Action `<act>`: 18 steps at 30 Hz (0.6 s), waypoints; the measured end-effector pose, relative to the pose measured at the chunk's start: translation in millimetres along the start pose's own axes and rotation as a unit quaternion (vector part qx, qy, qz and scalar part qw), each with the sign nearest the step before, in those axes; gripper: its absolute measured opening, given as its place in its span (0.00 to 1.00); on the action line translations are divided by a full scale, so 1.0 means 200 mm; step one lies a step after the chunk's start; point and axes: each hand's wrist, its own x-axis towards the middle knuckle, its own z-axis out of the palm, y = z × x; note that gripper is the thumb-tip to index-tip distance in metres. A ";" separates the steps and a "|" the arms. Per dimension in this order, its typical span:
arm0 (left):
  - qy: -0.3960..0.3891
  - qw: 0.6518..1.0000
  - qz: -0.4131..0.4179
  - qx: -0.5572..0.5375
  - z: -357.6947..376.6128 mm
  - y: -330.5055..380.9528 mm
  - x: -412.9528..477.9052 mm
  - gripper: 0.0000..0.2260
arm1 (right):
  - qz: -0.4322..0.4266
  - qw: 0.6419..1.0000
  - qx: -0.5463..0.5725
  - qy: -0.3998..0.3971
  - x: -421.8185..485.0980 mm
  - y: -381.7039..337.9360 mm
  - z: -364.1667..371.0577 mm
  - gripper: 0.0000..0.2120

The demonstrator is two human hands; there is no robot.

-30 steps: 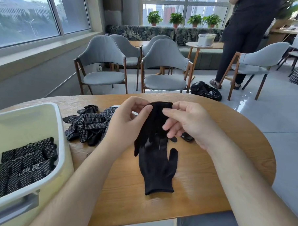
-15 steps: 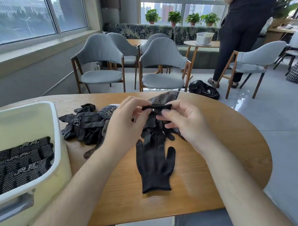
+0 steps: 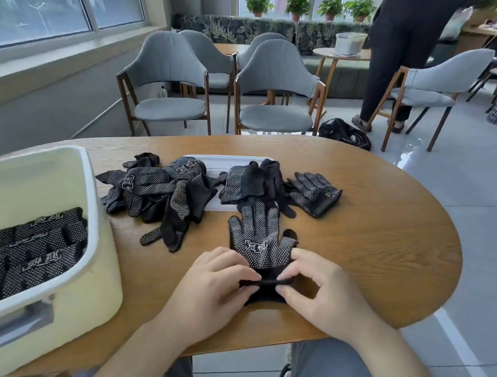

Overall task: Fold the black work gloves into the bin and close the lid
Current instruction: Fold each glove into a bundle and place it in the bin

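Note:
A black dotted work glove (image 3: pixel 257 243) lies flat on the wooden table (image 3: pixel 382 237), fingers pointing away from me, on top of a second glove whose thumb shows at its right. My left hand (image 3: pixel 217 284) and my right hand (image 3: pixel 317 285) pinch its cuff at the near end. A heap of loose gloves (image 3: pixel 159 193) sits to the left and more gloves (image 3: pixel 281 184) lie behind. The cream bin (image 3: pixel 94 227) at the left holds several folded gloves (image 3: pixel 36 253). A white lid (image 3: pixel 220 161) lies under the heaps.
Grey chairs (image 3: pixel 274 84) stand beyond the table's far edge. A person in dark clothes (image 3: pixel 401 52) stands at the back right, with a black bag (image 3: pixel 343 134) on the floor nearby. The table's right half is bare wood.
The glove I held up by its cuff at the far side now lies flat on the other glove, dotted side up. Both hands moved toward me to the near cuff.

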 end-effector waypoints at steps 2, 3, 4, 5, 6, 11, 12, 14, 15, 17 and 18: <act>-0.011 1.000 0.002 0.027 -0.01 0.01 -0.01 0.05 | 0.004 0.999 -0.028 -0.017 -0.01 -0.01 -0.01 0.04; -0.016 0.999 0.001 0.033 -0.02 0.01 -0.02 0.05 | 0.006 0.999 -0.034 -0.029 -0.01 0.00 -0.01 0.04; -0.024 0.999 0.000 0.035 -0.03 0.02 -0.03 0.06 | 0.004 0.998 -0.038 -0.041 -0.02 0.00 -0.02 0.05; -0.036 0.999 -0.004 0.036 -0.03 0.02 -0.04 0.07 | 0.001 0.998 -0.041 -0.052 -0.02 0.01 -0.03 0.05; -0.051 0.998 -0.007 0.038 -0.04 0.02 -0.05 0.10 | -0.002 0.997 -0.044 -0.061 -0.03 0.01 -0.04 0.06; -0.072 0.996 -0.017 0.049 -0.03 0.00 -0.06 0.09 | -0.045 0.989 -0.129 -0.062 -0.06 0.01 -0.04 0.16; -0.064 0.997 -0.020 0.048 -0.03 0.00 -0.05 0.08 | -0.046 0.988 -0.129 -0.066 -0.06 0.01 -0.04 0.18; -0.041 0.998 -0.037 0.024 -0.02 0.01 -0.01 0.06 | -0.038 0.990 -0.113 -0.071 -0.05 0.01 -0.04 0.20; -0.026 0.998 -0.050 0.003 -0.02 0.02 0.01 0.05 | -0.037 0.992 -0.104 -0.064 -0.03 0.00 -0.03 0.19; 0.001 0.996 -0.082 -0.045 -0.04 0.04 0.08 0.05 | -0.034 0.996 -0.087 -0.010 0.04 0.00 -0.03 0.14; 0.023 0.992 -0.102 -0.070 -0.06 0.05 0.12 0.06 | -0.029 0.997 -0.071 0.021 0.08 -0.01 -0.03 0.14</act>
